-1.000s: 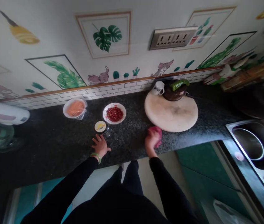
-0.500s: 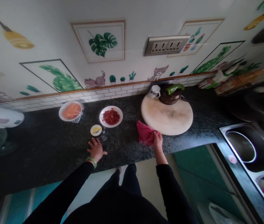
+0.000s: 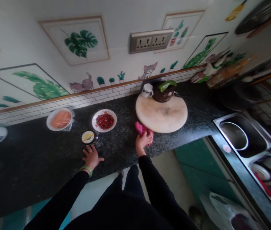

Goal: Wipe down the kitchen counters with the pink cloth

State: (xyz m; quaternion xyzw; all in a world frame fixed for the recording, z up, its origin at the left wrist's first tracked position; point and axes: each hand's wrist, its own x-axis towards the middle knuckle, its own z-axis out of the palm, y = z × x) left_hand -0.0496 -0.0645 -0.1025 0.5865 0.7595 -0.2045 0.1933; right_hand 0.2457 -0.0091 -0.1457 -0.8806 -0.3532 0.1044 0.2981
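Has now the pink cloth gathered into a small bundle on the counter, near the front edge and just beside the front-left rim of the round board. Half a second ago, had it loose and spread to one side, held by its end. Closes the fingers of the right hand over it; by judgement, gains so a firmer hold and a thicker pad. Holds nothing with the left hand: keeps those fingers spread wide near the front edge, before the lidded jar; cannot tell if touching it. Farther back, can see a bowl of dark red seeds and, toward the back edge, a bowl of orange food.
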